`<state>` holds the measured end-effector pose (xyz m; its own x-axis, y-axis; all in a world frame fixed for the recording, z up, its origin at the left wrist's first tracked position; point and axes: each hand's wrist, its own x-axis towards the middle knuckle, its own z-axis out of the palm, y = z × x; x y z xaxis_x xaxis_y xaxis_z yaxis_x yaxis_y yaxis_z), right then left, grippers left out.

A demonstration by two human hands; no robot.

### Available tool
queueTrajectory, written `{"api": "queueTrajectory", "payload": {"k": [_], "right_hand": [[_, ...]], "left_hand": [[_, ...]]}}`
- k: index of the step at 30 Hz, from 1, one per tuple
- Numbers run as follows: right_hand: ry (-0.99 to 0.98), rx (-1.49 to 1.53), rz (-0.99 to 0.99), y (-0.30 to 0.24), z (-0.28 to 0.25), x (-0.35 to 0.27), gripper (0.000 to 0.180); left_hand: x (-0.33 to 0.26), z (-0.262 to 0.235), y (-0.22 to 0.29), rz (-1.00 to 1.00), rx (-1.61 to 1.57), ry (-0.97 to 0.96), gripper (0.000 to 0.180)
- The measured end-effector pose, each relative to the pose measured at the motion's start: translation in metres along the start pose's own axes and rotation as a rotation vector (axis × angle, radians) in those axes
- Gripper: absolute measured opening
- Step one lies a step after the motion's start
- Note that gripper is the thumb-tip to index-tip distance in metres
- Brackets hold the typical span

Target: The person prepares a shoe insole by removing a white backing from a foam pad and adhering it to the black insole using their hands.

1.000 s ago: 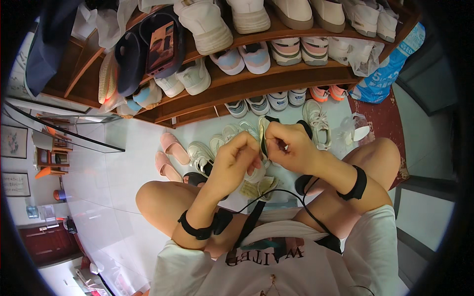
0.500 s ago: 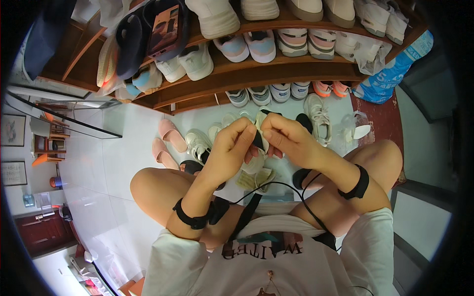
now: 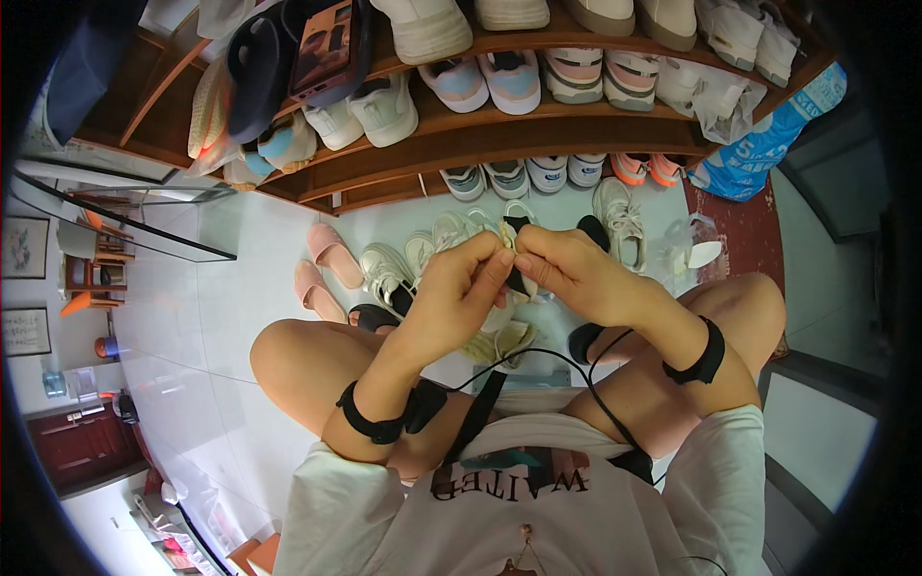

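My left hand (image 3: 459,293) and my right hand (image 3: 576,278) meet in front of me, thumbs and fingers pinching a soft cream-and-black piece (image 3: 520,280). Most of it is hidden by my fingers, and I cannot tell its kind. Just below, a cream, fabric-like item (image 3: 507,343) sits low between my knees. Beyond my hands, white sneakers (image 3: 449,230) stand in a row on the floor. A pair of laced white sneakers (image 3: 624,226) is to the right of my right hand.
A wooden shoe rack (image 3: 538,134) full of shoes spans the far side, with a phone (image 3: 325,48) on dark slippers. Pink slippers (image 3: 334,257) lie on the left. A blue bag (image 3: 768,144) stands right. A black cable (image 3: 547,357) crosses my lap.
Both hands still pinch the cream-and-black piece, which has turned a little between them. My left hand has shifted slightly right and down, its fingertips closer to my right hand.
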<state>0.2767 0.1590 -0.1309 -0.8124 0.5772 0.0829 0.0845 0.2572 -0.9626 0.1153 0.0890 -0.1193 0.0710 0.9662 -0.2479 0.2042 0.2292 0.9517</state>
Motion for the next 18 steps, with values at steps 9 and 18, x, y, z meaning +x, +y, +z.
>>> {"api": "queueTrajectory", "payload": {"k": [9, 18], "right_hand": [[0.183, -0.030, 0.016, -0.015, 0.007, -0.006, 0.011], [0.317, 0.266, 0.076, -0.023, 0.013, -0.013, 0.015]], "left_hand": [[-0.006, 0.009, 0.007, 0.034, -0.249, 0.069, 0.010], [-0.011, 0.011, 0.017, 0.085, -0.417, 0.121, 0.011]]}}
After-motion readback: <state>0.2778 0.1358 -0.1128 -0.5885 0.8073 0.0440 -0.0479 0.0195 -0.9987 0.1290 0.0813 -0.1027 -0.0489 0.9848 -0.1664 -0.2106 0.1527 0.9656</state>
